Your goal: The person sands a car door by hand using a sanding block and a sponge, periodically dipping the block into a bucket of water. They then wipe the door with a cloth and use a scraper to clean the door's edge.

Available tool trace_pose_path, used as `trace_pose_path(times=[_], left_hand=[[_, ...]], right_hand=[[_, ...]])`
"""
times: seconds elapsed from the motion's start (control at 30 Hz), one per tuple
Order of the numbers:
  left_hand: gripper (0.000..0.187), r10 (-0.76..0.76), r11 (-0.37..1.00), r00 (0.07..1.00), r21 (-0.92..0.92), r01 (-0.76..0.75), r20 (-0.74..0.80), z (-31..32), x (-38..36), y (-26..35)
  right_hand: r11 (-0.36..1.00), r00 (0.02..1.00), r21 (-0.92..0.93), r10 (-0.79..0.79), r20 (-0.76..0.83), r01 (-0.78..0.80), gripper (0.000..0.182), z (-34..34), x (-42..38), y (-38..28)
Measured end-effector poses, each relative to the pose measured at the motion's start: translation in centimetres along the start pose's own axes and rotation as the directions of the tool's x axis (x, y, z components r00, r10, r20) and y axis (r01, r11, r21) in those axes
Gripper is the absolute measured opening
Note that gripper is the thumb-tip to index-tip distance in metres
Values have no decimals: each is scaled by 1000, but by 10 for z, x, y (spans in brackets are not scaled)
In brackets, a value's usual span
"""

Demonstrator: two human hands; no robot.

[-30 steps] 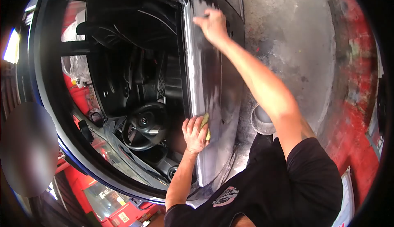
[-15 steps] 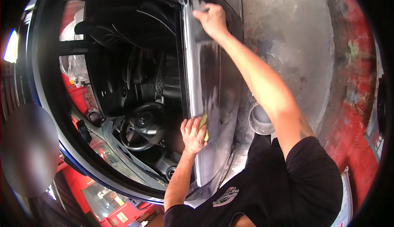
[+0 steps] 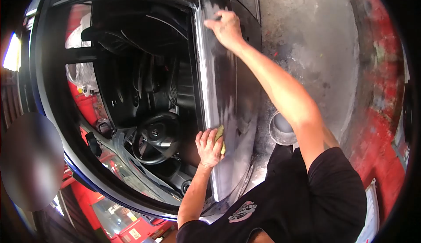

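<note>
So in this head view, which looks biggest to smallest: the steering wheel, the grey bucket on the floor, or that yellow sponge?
1. Steering wheel
2. Grey bucket, though partly hidden by the arm
3. Yellow sponge, held in the left hand, mostly covered

Window opening (image 3: 131, 67) gapes free — steering wheel (image 3: 153, 137) and metal bucket (image 3: 280, 129) obstruct below.
</note>
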State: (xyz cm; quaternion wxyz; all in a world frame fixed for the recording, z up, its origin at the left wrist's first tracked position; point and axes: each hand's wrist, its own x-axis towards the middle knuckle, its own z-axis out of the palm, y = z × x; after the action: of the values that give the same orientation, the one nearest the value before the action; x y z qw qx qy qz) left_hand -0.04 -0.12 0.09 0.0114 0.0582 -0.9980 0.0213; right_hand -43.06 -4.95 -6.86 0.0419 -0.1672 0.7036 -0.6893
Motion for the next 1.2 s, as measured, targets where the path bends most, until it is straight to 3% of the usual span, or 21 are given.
trace_pose_path(times=[0.07,0.13,0.2,0.23,0.37,0.4,0.47,0.5,0.53,0.67,0.73,0.8,0.87,0.93,0.97,1.0,1.07,1.13,1.17,1.2], left_hand=[[48,-9,1000,1000,-17,10,8,-1,-1,1],[49,6,1000,1000,-10,-5,6,-3,0,1],[50,18,1000,1000,-8,-18,-7,-1,1,-2],[50,11,1000,1000,-8,-11,1,-2,0,-1],[51,7,1000,1000,2,-7,13,-1,-2,-2],[51,2,1000,1000,-4,-2,4,-1,-2,0],[51,-4,1000,1000,-9,4,5,-1,0,2],[51,3,1000,1000,-8,-3,-5,0,0,1],[50,8,1000,1000,-7,-8,-10,-1,-1,0],[48,-2,1000,1000,0,2,7,-1,-2,1],[49,-7,1000,1000,6,7,-1,-2,-2,1],[49,6,1000,1000,10,-5,-22,0,4,2],[51,-9,1000,1000,13,9,-6,-3,2,4],[50,4,999,1000,39,-3,-15,2,0,2],[50,6,998,999,60,-4,-31,3,-2,2],[50,-3,998,1000,58,4,-27,2,-2,3],[46,-24,998,1000,59,24,0,-2,2,7],[46,-12,998,1000,67,13,-21,7,1,4],[46,2,993,1000,119,-1,-16,9,-1,3],[46,14,986,1000,167,-13,-4,6,-3,7]], right_hand=[[988,997,131,82,-3,-80,34,3,34,0],[999,999,49,13,-49,-11,32,2,21,-1],[988,996,133,74,57,-81,31,-4,-11,-3],[984,993,137,119,-11,-116,29,-5,-22,-14],[995,999,104,0,-50,5,30,0,37,-9],[993,994,51,103,29,-104,31,-3,43,-11],[982,994,160,97,55,-105,33,-7,16,-10],[998,1000,62,11,26,-12,34,0,-2,5],[983,990,134,118,77,-127,35,-10,-19,-12],[989,993,94,116,15,-117,33,-4,35,-12],[994,994,29,103,25,-104,31,0,38,-8],[991,992,43,-123,-38,125,30,2,6,10],[977,986,145,151,67,-159,28,-6,-19,-8],[999,1000,45,15,23,-16,30,-3,8,-6],[991,999,133,29,-33,-25,31,0,29,-5],[994,999,102,-32,-30,34,32,0,48,-4],[999,997,13,-51,-64,52,35,3,40,-1],[982,961,5,-185,-206,190,38,11,0,12],[991,992,112,63,105,-75,39,-12,-22,-5],[992,986,72,91,139,-102,39,-19,-40,-3]])
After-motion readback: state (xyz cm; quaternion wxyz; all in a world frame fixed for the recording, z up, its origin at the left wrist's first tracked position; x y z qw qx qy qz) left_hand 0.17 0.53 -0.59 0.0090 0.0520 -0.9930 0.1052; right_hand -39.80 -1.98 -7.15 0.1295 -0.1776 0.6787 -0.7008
